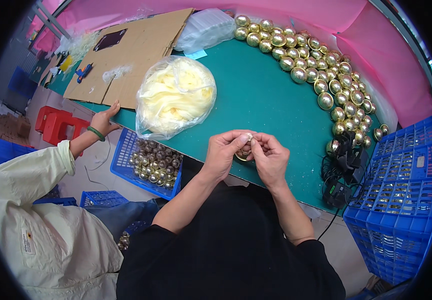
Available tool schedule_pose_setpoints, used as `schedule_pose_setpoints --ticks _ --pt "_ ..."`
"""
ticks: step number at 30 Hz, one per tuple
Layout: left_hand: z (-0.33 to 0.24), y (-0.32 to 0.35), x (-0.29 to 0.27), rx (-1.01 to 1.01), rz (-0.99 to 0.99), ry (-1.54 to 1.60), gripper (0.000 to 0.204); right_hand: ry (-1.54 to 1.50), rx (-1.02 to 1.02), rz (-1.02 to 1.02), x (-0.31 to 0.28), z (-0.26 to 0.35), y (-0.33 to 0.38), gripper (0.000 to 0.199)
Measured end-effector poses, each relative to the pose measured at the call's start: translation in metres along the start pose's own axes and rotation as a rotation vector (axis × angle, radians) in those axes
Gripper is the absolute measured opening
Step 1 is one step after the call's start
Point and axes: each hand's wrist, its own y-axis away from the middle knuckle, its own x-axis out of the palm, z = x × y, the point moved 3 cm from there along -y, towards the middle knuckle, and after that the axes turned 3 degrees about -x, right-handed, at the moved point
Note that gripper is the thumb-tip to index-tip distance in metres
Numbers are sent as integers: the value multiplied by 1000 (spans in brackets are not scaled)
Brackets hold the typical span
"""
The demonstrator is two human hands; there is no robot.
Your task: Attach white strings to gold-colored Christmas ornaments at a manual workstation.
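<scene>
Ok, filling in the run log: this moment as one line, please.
left hand: fingertips closed at gold ball; right hand: same; place: near edge, green tabletop; right side: more gold balls

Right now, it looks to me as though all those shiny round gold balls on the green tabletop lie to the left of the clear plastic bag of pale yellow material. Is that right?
Not the side: the head view shows the gold balls to the right of the plastic bag. They do lie on the green tabletop.
</scene>
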Motion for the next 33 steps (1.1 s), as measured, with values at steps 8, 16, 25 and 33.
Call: schedule_pose_setpoints --ticks 8,16,25,33 --pt "-10 9 12 138 -62 -274 20 267 -168 51 -6 9 -2 8" --pt "-4 8 7 103 -130 -276 14 242 -135 38 -14 6 -8 8" --pt "2 4 3 39 -112 -192 15 169 -57 108 -13 6 -4 11" --pt "0 7 12 85 -132 -216 14 294 -138 71 -9 12 -4 8"
